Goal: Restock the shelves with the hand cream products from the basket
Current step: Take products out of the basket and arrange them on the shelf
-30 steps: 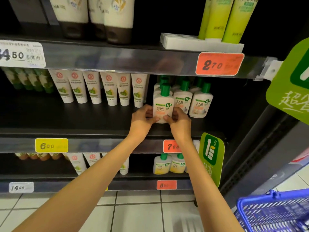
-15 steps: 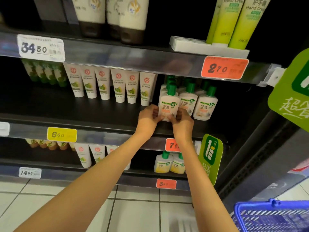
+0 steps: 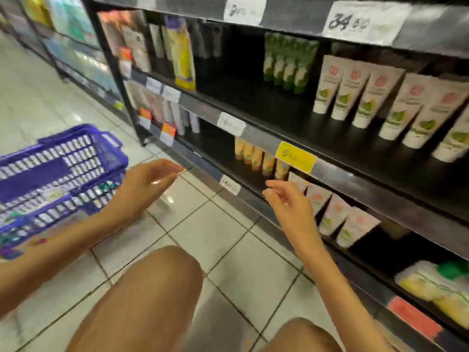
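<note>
Blue plastic lattice forms the basket (image 3: 50,174), which sits on the tiled floor (image 3: 210,232) well to the left of the yellow price tag (image 3: 295,157) and lower than it. Goods show through the basket wall, one with a green cap, but blur prevents telling which way they lie or where their long axes run. Left hand (image 3: 144,184): fingers nearly straight and loosely spread, palm turned toward the tag, holding nothing and touching nothing; it hovers between the basket's near corner and the tag, just beside the basket. Right hand (image 3: 286,204): fingers loosely curled and relaxed, empty, raised in front of the shelf edge just below and slightly left of the tag; contact with the edge cannot be confirmed. White tubes with green leaf prints (image 3: 365,95) stand on the shelf (image 3: 279,115) above and right of the tag, caps down, long axes upright, printed faces toward the aisle. A second row of white tubes (image 3: 332,214) stands below and right of the tag in the same attitude. Orange tubes (image 3: 256,158) stand upright directly left of the tag. Green tubes (image 3: 286,64) stand upright high above it. Both bare knees (image 3: 157,280) of the crouching person appear well below the tag.
</note>
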Tool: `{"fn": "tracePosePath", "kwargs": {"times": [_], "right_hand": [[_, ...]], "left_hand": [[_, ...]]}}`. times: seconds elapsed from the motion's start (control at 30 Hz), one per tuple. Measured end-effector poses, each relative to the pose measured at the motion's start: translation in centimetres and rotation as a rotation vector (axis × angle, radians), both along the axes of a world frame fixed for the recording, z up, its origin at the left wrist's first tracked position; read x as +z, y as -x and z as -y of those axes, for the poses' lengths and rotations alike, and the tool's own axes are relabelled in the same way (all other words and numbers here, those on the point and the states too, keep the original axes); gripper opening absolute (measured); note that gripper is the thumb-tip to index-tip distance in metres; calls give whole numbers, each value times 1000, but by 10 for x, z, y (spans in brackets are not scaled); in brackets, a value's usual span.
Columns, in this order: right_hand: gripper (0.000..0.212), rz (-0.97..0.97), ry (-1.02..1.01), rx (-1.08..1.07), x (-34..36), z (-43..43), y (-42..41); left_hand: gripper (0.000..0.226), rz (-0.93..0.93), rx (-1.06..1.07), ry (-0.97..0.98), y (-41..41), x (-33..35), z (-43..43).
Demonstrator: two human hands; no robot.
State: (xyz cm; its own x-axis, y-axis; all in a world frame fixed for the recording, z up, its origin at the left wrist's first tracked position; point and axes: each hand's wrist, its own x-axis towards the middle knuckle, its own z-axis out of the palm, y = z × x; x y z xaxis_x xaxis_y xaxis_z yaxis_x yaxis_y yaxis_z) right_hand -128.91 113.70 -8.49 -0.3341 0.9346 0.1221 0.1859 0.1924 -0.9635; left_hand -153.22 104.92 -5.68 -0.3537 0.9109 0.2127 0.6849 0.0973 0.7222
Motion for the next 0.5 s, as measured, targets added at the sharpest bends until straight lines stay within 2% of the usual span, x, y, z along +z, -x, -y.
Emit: {"fn": "tracePosePath", "kwargs": {"times": [0.1,0.17,0.23,0.33,0.4,0.5], "right_hand": [[14,83,39,218,-13,16,74],[15,180,65,375,-18,24,121],[15,249,75,490,-20,28,165],[15,249,87,566,-18,31,222],[14,219,84,581,-17,31,259],[14,123,111,588,-20,33,320]], "left_hand": [[18,31,312,-24,71,-18,64],[19,19,441,-42,110,-31,107],[19,1,519,-56,149,-40,143],[18,-25,638,-64,218,-44,179],[18,-61,687,-45,265,-46,187],[18,-99,664,87,328,-59,180]]}}
